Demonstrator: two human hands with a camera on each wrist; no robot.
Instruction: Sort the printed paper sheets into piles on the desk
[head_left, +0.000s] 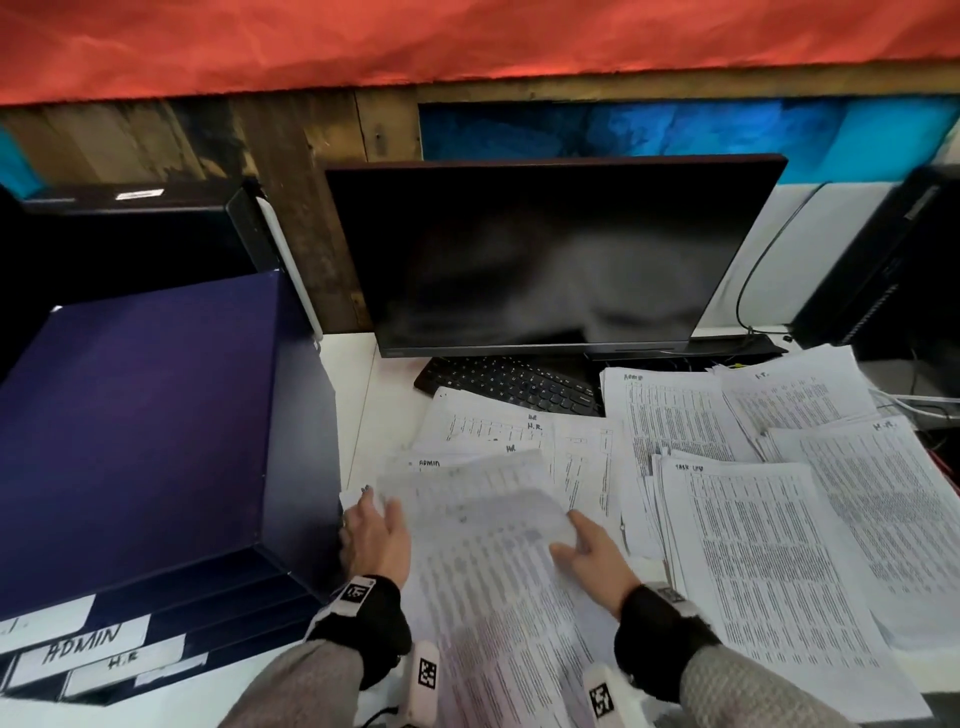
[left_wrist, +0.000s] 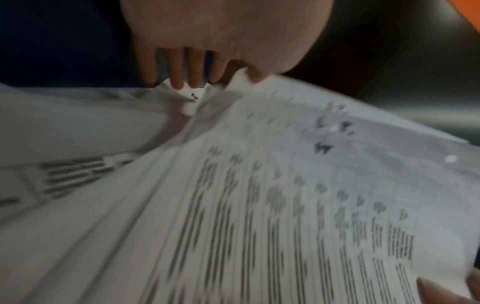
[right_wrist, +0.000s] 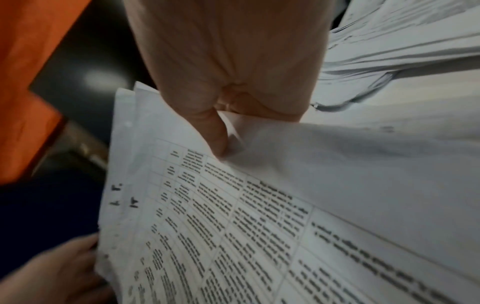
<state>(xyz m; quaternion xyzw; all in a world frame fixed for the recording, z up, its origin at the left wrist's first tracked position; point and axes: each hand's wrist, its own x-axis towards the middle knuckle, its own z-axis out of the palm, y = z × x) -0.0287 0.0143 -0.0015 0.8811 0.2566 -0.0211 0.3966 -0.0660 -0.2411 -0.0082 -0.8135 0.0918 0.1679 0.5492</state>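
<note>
Right hand (right_wrist: 228, 67): thumb pressed on top of a printed sheet (right_wrist: 233, 216), the other fingers tucked beneath it, so the edge is pinched. The sheet curls up off the bundle (head_left: 498, 587) underneath, probably peeled free so its handwritten heading can be read before it is filed.

Left hand (left_wrist: 223, 35): four fingers reach down past the bundle's far edge, thumb tip on the top sheet's corner; a light pinch steadying the stack. Motion blur in the left wrist view makes the hold hard to confirm.

Outward from the grip: beyond the fingertips lies a loose fan of unsorted sheets (head_left: 519, 431), headings "H.R." and "ADMIN" legible. Right of the right hand, four sorted piles (head_left: 769, 545), partly overlapping, each with a heading at its top; presumably one pile per department. Left of the left hand and close against it, one dark blue tray unit (head_left: 145, 426) with labelled slots, "ADMIN" and "H.R." readable. Farther off: one keyboard (head_left: 514, 387) and one dark monitor (head_left: 545, 249).

Count: two hands, both on paper; one sheet in transfer.
</note>
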